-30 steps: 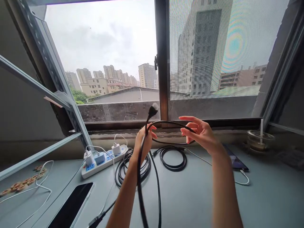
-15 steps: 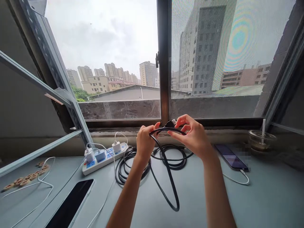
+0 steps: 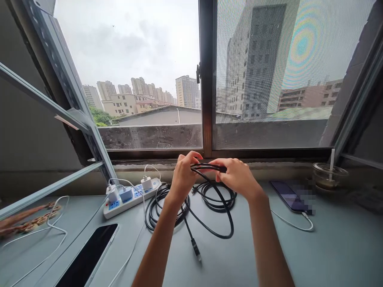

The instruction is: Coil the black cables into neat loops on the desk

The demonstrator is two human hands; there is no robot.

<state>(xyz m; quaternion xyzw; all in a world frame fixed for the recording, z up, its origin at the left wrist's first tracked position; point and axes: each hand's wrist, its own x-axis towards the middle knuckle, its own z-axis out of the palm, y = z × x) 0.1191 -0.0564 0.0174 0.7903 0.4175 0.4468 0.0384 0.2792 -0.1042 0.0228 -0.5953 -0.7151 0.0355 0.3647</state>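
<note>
A black cable (image 3: 208,167) runs between my two hands above the table, bent into a few strands. My left hand (image 3: 184,175) is closed on its left end of the bend, with fingers curled over. Facing it, my right hand (image 3: 237,176) pinches the same strands from the right. Part of the cable hangs down in a loop to the right of centre. One end with a black plug (image 3: 195,249) and shiny tip dangles below my left hand. Behind my hands lie a coiled black cable (image 3: 151,223) on the left and a smaller coil (image 3: 218,205) on the right.
A white power strip (image 3: 133,198) with chargers plugged in stands at left. A phone (image 3: 89,253) lies in front of it; another phone (image 3: 289,197) charges at right beside a plastic cup (image 3: 329,177). Another person's blurred hand (image 3: 20,219) is by small brown round pieces (image 3: 42,220).
My right hand has moved slightly left and turned over the strands. The plug end has dropped from between my hands to hang below. Another person's hand has entered at left.
</note>
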